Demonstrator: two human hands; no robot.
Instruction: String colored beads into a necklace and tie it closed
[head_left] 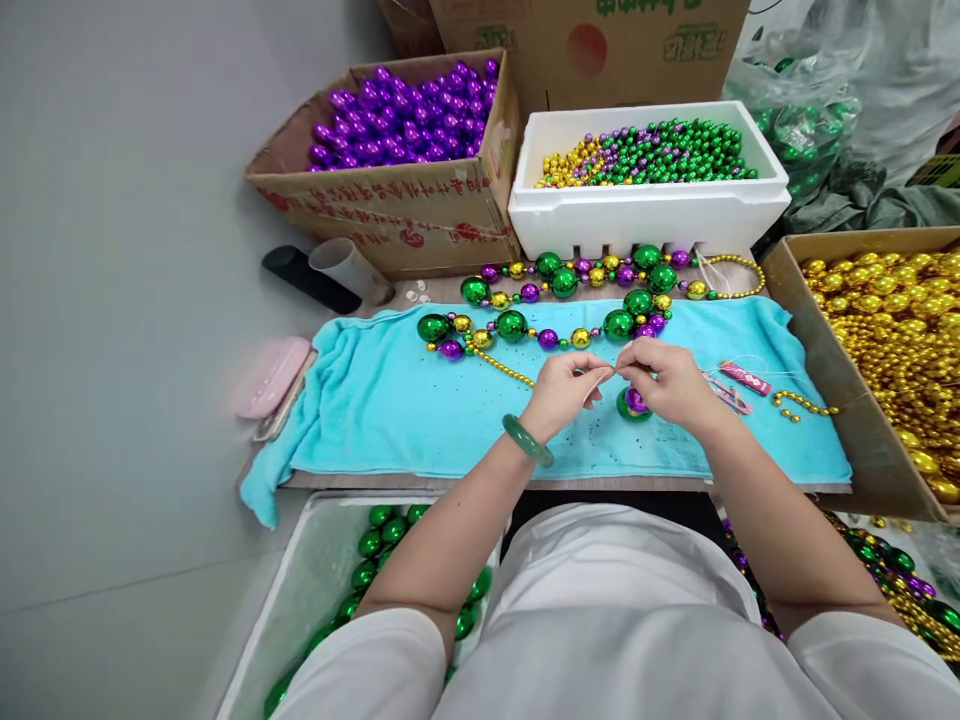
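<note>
My left hand (559,392) and my right hand (667,382) meet over a turquoise towel (390,410). Both pinch a thin white thread (600,378) between their fingertips. My right hand also curls over a purple bead (636,400) that sits by a green bead (624,410) on the towel. A jade-green bangle (527,440) circles my left wrist. Beyond my hands lies a strung chain of green, purple and gold beads (570,300), with a fine gold bead strand (504,367) running toward my left hand.
A cardboard box of purple beads (405,120) and a white foam box of mixed beads (645,190) stand at the back. A box of gold beads (900,340) is at the right, a tray of green beads (375,560) near my lap. Pink clips (742,380) lie at right.
</note>
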